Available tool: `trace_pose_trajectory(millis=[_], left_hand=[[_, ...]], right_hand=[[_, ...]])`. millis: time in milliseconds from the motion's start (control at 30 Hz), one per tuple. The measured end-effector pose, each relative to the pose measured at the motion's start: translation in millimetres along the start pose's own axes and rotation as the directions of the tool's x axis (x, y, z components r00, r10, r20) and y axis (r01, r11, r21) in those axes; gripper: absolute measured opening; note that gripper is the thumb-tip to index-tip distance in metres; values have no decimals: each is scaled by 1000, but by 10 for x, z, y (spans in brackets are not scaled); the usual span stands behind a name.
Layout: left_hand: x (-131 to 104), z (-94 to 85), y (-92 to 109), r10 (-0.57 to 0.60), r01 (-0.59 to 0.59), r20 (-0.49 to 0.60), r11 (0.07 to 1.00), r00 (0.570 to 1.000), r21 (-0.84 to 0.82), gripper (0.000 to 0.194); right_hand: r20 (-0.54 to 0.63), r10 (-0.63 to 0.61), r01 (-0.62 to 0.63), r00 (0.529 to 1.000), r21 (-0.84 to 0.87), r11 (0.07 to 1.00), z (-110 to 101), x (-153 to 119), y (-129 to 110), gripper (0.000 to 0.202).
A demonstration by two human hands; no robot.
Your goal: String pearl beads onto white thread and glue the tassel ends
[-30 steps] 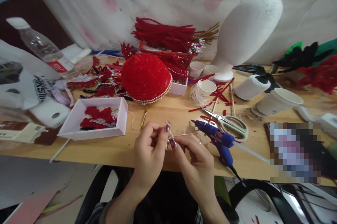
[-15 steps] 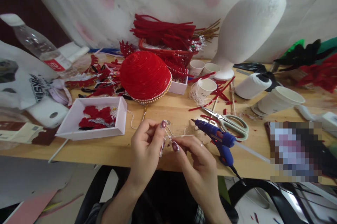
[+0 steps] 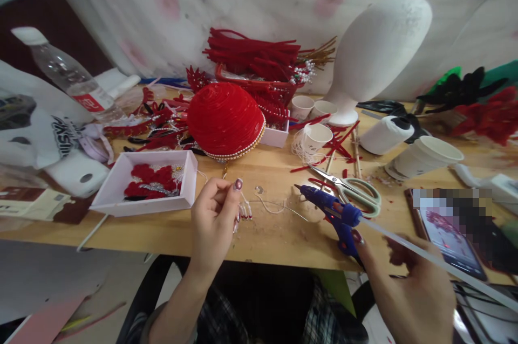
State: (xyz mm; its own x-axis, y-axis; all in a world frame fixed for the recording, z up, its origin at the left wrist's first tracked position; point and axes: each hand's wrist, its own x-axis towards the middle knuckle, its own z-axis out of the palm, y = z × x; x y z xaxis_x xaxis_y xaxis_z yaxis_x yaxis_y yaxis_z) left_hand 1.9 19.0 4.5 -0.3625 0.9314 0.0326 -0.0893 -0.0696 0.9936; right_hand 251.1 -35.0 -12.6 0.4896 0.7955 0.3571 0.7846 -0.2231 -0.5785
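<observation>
My left hand is closed in a pinch on a small beaded tassel, whose short strands dangle beside the fingertips. White thread trails from there across the tabletop to a thin needle-like wire. Over at the right, my right hand has its thumb and fingers apart, partly behind a long clear glue stick. Its thumb is close to the handle of a blue glue gun; whether it touches cannot be made out. The gun lies on the table with its nozzle pointing left.
Scissors lie behind the glue gun, and a phone at the right. A red dome-shaped cap with a pearl edge stands behind a white box. Paper cups, a thread spool and a white mannequin head stand farther back.
My right hand has let go of the thread and moved right, toward the glue gun's handle. The thread and needle-like wire now rest on the table. My left hand keeps its pinch, slightly farther left.
</observation>
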Motion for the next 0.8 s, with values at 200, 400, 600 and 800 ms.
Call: trace_pose_trajectory(millis=[200,400,600,800], left_hand=[[87,18,125,130,-135,54,985,990,108,21],[217,62,30,271,-279,66,933,960,228,20],[150,141,-108,413,-409,69,842,908,351,14],[54,192,-66,465,-465,101,797,880,386,13]], right_hand=[[283,-201,136,938,231,963,343,385,-112,39],[260,-67,-61,963,456,888,206,214,-218,29],[232,-330,104,915,655,749,-20,8,-423,26],[310,-549,257,776,639,725,144,47,-434,21]])
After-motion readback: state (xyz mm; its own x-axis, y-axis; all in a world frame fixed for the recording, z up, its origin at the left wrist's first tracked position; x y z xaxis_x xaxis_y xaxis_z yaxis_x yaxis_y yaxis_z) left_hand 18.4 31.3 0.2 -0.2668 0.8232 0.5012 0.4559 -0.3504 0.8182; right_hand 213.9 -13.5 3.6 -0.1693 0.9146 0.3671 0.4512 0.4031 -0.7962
